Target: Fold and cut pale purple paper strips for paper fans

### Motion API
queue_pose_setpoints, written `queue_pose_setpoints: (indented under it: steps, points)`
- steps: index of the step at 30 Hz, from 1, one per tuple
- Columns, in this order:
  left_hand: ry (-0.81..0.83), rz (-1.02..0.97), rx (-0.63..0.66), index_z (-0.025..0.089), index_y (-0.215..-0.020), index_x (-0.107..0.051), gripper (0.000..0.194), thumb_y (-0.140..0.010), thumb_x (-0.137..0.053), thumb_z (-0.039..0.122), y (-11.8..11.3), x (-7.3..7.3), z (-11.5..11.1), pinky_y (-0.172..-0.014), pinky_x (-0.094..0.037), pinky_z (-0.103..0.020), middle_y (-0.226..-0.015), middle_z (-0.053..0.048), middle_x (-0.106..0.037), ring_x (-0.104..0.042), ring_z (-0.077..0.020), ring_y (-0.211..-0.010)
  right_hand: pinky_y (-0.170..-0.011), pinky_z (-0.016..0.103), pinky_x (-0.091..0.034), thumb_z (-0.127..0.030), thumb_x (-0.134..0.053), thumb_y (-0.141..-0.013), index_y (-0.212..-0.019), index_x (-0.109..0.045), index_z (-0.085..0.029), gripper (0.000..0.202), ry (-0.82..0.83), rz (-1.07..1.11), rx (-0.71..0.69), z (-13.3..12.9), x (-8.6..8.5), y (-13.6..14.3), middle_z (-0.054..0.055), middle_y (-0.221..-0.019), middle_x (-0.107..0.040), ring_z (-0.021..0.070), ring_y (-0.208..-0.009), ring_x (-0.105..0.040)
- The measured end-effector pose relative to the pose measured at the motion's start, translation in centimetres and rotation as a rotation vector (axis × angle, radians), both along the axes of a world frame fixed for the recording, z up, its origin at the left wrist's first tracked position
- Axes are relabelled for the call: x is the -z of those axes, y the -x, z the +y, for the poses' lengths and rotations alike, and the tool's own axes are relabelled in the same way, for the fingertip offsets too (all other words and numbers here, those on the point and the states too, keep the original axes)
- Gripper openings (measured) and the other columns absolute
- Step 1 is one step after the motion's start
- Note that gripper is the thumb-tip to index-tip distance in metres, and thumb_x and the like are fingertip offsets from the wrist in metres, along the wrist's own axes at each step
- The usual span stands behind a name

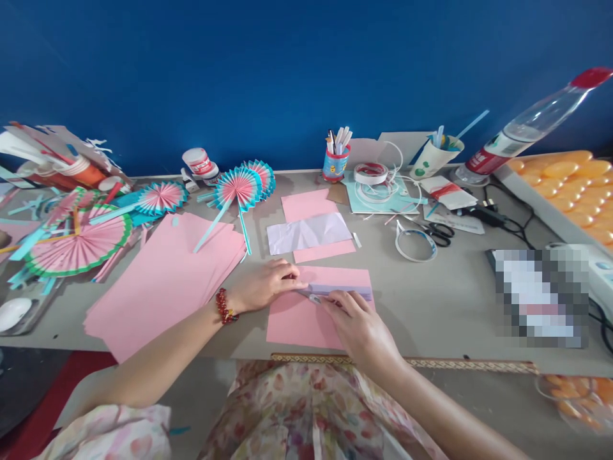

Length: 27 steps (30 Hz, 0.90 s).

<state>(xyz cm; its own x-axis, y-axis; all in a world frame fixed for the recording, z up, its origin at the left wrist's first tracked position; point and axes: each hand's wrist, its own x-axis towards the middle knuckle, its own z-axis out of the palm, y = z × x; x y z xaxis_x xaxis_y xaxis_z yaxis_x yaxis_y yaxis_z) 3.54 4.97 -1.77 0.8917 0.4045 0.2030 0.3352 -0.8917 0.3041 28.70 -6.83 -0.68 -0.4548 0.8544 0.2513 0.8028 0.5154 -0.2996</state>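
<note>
Two hands folding a pink sheet at the near edge of the table.

The right hand (358,322) lies flat, fingers pressing the folded strip of the pink sheet (306,319); the left hand (265,284), fingers loosely curled, pins the strip's left end. Left of it lies a stack of pink paper (163,281). Beyond the sheet sits a crumpled white sheet (309,233) on another pink piece. Farther back are paper fans (239,185), a pen cup (335,163), a tape roll (370,172) and scissors (438,231) near the blue wall.
</note>
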Motion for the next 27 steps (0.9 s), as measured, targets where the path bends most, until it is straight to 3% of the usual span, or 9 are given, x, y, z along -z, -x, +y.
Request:
queue_pose_setpoints:
  steps: [12, 17, 21, 27]
  points:
    - [-0.006, 0.017, 0.002, 0.028, -0.128, -0.062, 0.035, -0.103, -0.043, 0.014, 0.1, 0.2, 0.0, -0.094, -0.043, -0.03, -0.112, -0.005, -0.059, -0.053, -0.0179, -0.101, -0.079, 0.035, -0.055, -0.003, -0.049, -0.087, -0.123, -0.063, -0.017, 0.042, 0.021, 0.034, -0.022, 0.3, 0.2, 0.7, 0.011, -0.108, -0.063, 0.0234, -0.093, -0.055]
    - [-0.01, 0.026, -0.006, 0.029, -0.127, -0.063, 0.032, -0.104, -0.043, 0.018, 0.0, 0.3, 0.0, -0.095, -0.043, -0.031, -0.111, -0.005, -0.06, -0.054, -0.0179, -0.101, -0.082, 0.037, -0.055, -0.004, -0.044, -0.089, -0.127, -0.063, -0.019, 0.045, -0.008, 0.032, -0.029, 0.4, 0.3, 0.5, 0.012, -0.123, -0.062, 0.0237, -0.097, -0.056]
    - [-0.011, 0.059, -0.006, 0.028, -0.128, -0.062, 0.033, -0.104, -0.041, 0.019, 0.2, -0.4, 0.0, -0.095, -0.042, -0.031, -0.112, -0.005, -0.061, -0.054, -0.0183, -0.1, -0.09, 0.041, -0.052, -0.005, -0.043, -0.091, -0.129, -0.062, -0.015, 0.044, -0.059, 0.011, -0.111, 0.6, 1.0, 0.3, 0.012, -0.122, -0.067, 0.0255, -0.102, -0.056]
    - [0.049, 0.068, 0.014, 0.026, -0.132, -0.06, 0.041, -0.102, -0.036, 0.011, 2.4, -1.4, -0.1, -0.098, -0.043, -0.034, -0.127, -0.007, -0.061, -0.052, -0.0209, -0.112, -0.092, 0.043, -0.051, -0.007, -0.042, -0.093, -0.124, -0.065, -0.011, 0.039, -0.088, 0.006, -0.118, 0.6, 1.2, 0.2, 0.014, -0.121, -0.068, 0.0263, -0.103, -0.056]
